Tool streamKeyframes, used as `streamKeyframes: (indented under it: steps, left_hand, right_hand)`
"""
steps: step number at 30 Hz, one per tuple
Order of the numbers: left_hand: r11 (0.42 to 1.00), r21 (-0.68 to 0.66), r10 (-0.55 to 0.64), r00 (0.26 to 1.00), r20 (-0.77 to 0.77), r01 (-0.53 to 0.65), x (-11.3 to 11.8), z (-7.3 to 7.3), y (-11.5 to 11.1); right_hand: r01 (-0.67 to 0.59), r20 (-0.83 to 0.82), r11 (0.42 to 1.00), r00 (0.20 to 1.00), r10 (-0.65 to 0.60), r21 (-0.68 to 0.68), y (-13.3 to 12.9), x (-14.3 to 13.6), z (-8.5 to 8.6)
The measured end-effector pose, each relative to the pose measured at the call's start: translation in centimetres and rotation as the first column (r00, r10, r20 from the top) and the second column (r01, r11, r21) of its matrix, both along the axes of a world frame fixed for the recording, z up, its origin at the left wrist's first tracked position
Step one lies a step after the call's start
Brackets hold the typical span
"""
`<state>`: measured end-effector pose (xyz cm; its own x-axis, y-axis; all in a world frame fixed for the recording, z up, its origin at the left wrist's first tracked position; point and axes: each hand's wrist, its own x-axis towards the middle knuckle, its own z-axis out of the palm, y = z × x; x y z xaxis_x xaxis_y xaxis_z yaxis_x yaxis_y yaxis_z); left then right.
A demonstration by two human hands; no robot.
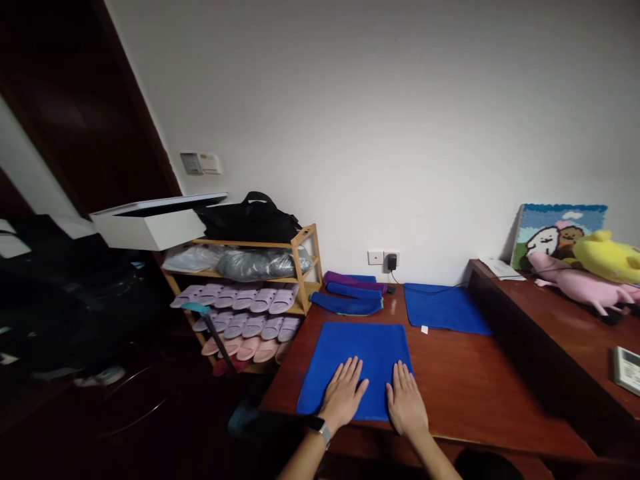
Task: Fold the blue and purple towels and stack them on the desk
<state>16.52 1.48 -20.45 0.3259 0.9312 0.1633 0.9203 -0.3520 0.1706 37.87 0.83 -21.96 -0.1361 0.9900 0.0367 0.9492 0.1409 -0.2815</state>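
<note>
We find a blue cloth [367, 343] laid flat at the left of the tabletop [470, 387], close to the near edge. The left hand [343, 395] presses palm down on its near half, a watch [319, 427] at the wrist. The right hand [407, 400] rests palm down over the cloth's right edge. We record each grip as spread flat, fingers extended, pinching nothing. At the back left corner we note several folded blue cloths [347, 305] with a purple cloth [357, 281] among them. A second flat blue cloth [445, 310] lies along the back edge, further right, a white tag [425, 329] at its near side. Beyond the left edge stands a wooden rack [303, 267] with slippers [261, 300].
</note>
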Motion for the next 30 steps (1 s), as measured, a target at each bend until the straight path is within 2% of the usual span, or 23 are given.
streamKeyframes:
  steps: [4, 10, 14, 19, 21, 24, 27, 30]
  left_hand:
    - [0.993, -0.037, 0.109, 0.994, -0.021, -0.11, -4.0, -0.1, -0.1]
    - [0.986, 0.004, 0.168, 0.985, -0.046, -0.168, -9.4, -1.2, 0.1]
    - [0.984, 0.031, 0.179, 0.982, -0.055, -0.177, -11.6, -2.4, 0.7]
    - [0.983, 0.057, 0.18, 0.982, -0.06, -0.176, -12.8, -3.1, 0.8]
    - [0.981, 0.07, 0.187, 0.98, -0.063, -0.182, -12.8, -3.3, 0.7]
    - [0.982, 0.078, 0.178, 0.982, -0.069, -0.172, -12.8, -3.4, 0.6]
    - [0.984, 0.088, 0.161, 0.984, -0.074, -0.154, -13.0, -3.5, 0.6]
    - [0.981, 0.103, 0.171, 0.983, -0.072, -0.163, -13.2, -3.8, 0.7]
  right_hand:
    - [0.016, 0.025, 1.0, 1.0, -0.016, 0.001, 0.1, -0.1, -0.5]
    - [0.018, -0.008, 1.0, 1.0, -0.018, -0.016, 0.1, -1.8, 0.1]
    - [0.016, -0.087, 1.0, 0.996, -0.017, -0.017, 0.3, -3.7, 0.5]
    - [0.013, -0.13, 1.0, 0.991, -0.01, 0.022, 0.3, -4.2, -0.9]
    - [0.001, -0.132, 1.0, 0.991, 0.003, 0.031, 0.9, -2.8, -1.4]
    - [0.046, -0.068, 0.997, 0.997, -0.043, 0.055, 3.6, 1.4, -1.0]
    - [0.149, 0.045, 0.983, 0.987, -0.155, 0.112, 8.5, 6.8, 0.5]
    - [0.284, 0.117, 0.954, 0.948, -0.295, 0.098, 13.5, 11.2, 1.6]
